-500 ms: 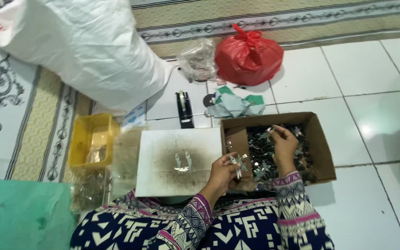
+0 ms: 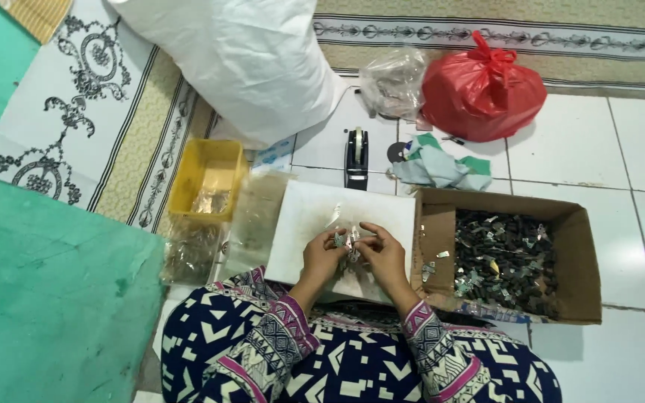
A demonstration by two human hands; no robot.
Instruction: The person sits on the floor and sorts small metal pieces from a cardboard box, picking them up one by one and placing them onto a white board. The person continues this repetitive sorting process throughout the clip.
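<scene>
Now both my hands meet over the white board (image 2: 307, 216): left hand (image 2: 322, 257) and right hand (image 2: 384, 257) pinch small shiny pieces (image 2: 349, 242) together, beside the cardboard box (image 2: 580, 254).

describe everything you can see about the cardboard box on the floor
The cardboard box is a shallow, brown, open-topped carton lying flat on the white floor tiles, to the right of the white board. One flap stands folded inward at its left end. Its right part holds a heap of small dark pieces, with a few shiny silvery ones scattered toward the left. Its edges look worn. Neither hand touches it; the right hand is nearest, just left of it.
</scene>
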